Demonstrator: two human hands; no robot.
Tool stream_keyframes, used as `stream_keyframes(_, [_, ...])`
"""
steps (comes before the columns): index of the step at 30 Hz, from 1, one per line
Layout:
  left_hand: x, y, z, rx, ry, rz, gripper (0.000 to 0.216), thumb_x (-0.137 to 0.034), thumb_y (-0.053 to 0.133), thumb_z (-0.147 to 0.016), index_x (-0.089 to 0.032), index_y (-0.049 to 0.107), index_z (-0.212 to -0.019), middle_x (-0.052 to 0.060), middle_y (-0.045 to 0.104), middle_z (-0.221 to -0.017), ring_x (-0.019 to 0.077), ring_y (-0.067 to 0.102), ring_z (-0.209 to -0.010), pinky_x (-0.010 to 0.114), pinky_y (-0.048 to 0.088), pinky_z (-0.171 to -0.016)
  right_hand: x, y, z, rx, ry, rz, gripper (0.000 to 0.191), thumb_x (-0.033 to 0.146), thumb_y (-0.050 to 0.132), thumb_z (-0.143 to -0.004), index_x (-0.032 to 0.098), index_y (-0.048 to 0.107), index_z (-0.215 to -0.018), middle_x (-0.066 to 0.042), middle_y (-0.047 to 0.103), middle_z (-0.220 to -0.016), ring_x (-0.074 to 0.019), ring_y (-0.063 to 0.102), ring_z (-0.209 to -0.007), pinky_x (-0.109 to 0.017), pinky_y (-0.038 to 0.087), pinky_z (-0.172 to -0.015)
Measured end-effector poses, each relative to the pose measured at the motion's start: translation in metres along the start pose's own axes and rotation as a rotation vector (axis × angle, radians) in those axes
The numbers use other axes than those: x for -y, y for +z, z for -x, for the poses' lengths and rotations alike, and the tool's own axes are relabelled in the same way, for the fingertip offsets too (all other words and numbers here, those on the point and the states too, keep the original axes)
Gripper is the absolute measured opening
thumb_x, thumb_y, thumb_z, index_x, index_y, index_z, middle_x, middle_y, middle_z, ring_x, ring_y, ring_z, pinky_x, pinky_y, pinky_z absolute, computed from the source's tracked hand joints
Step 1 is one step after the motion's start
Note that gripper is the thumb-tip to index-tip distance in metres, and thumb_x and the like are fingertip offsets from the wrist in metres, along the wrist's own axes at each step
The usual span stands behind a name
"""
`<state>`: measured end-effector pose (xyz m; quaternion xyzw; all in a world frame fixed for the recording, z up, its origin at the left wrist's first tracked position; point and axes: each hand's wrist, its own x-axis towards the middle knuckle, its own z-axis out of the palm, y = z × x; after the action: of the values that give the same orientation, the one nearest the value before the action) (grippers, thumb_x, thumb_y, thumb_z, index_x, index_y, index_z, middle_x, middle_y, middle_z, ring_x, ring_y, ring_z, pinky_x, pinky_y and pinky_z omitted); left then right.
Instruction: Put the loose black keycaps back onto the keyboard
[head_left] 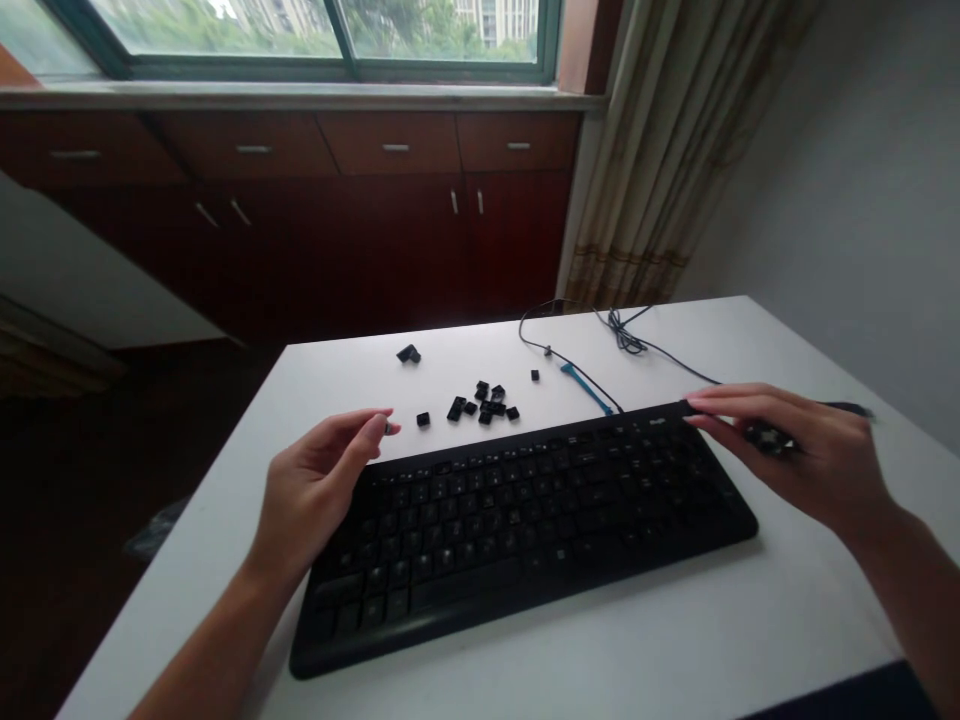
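Observation:
A black keyboard lies at a slant on the white table. Over its far left corner, my left hand is closed in a pinch, with a tiny piece showing at the fingertips, too small to name. My right hand is closed at the keyboard's far right corner, fingertips together by its edge. Something dark and patterned shows under that palm, and a dark end sticks out behind the hand; what it is I cannot make out. Several loose black keycaps lie behind the keyboard.
A blue tool lies behind the keyboard beside a thin black cable, partly coiled. Small black pieces sit near the far edge of the white table. Beyond stand dark red cabinets beneath a window, with a curtain at right.

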<state>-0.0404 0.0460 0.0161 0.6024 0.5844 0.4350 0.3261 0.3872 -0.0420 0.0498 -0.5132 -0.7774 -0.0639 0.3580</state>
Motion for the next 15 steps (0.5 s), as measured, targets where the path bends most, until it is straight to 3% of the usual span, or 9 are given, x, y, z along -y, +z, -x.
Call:
stream_keyframes(7, [-0.006, 0.000, 0.001, 0.020, -0.010, -0.124, 0.038, -0.054, 0.070, -0.081, -0.024, 0.074, -0.104, 0.002, 0.075, -0.096, 0.0212, 0.066, -0.084, 0.033, 0.055, -0.082, -0.013, -0.002, 0.055, 0.185, -0.010, -0.103, 0.028, 0.013, 0.070, -0.086, 0.024, 0.072, -0.111, -0.006, 0.076, -0.111, -0.0223, 0.074, -0.099, -0.036, 0.061, -0.089])
stream_keyframes(15, [-0.016, 0.005, 0.003, -0.018, -0.064, -0.163, 0.040, -0.058, 0.068, -0.079, -0.026, 0.073, -0.101, 0.001, 0.075, -0.095, 0.0245, 0.065, -0.087, 0.042, 0.053, -0.090, -0.021, 0.008, 0.067, 0.326, -0.044, -0.114, 0.030, 0.011, 0.061, -0.090, 0.023, 0.070, -0.116, -0.009, 0.072, -0.120, -0.0218, 0.072, -0.101, -0.033, 0.062, -0.083])
